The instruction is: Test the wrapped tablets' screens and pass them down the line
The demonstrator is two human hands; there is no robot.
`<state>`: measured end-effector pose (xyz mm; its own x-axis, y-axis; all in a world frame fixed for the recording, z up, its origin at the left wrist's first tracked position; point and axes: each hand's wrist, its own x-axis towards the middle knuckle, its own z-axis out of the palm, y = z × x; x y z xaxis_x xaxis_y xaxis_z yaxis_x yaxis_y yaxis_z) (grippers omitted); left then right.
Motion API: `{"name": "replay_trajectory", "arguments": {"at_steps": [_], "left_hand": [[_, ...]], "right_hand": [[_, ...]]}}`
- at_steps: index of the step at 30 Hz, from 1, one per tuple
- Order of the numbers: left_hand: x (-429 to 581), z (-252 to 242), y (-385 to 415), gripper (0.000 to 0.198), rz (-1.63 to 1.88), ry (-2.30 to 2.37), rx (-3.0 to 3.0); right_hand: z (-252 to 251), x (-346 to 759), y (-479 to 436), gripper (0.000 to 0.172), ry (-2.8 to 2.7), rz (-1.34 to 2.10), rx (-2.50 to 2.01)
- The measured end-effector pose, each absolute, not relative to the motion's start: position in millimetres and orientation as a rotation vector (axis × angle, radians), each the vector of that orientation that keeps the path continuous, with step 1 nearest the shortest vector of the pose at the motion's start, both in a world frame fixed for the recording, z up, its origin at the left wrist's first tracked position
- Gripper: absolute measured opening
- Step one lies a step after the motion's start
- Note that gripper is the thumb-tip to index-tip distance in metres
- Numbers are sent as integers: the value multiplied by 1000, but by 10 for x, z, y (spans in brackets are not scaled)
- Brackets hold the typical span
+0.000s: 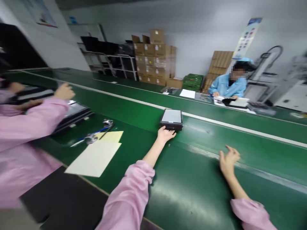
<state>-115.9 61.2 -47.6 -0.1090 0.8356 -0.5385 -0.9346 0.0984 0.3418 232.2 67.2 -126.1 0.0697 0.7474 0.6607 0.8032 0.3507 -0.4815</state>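
A small dark tablet-like device (171, 118) with a grey screen lies on the green conveyor belt (134, 108). My left hand (165, 134) reaches out in a pink sleeve and holds its near edge, fingers curled against the casing. My right hand (229, 158) hovers over the green bench to the right, fingers loosely spread, holding nothing. It is well apart from the device.
A co-worker in pink (28, 127) works at my left over a dark flat unit (72, 113). White and yellow sheets (96, 156) and small tools (96, 134) lie nearby. A person in blue (227, 84) sits across. Cardboard boxes (153, 57) stand at the back.
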Motion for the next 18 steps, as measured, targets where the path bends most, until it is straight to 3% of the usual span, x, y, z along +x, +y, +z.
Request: {"name": "replay_trajectory", "arguments": {"at_steps": [2,6,11,18], "left_hand": [[-820,-518,433,23,1447,712,-120],[-295,-648,-128,22,1304,663,-67],[-272,-901,-1114,20,1204,646,40],[-550,-1087,-2393,48,915,882,431]], "right_hand": [[-1264,2341,524,55,-1734,-61,-1345],[-1295,2254,342,48,-1752,57,-1305],[-1313,2403,82,47,-1668,293,-1308],[-1242,2344,-372,38,-1739,734,-1152]]}}
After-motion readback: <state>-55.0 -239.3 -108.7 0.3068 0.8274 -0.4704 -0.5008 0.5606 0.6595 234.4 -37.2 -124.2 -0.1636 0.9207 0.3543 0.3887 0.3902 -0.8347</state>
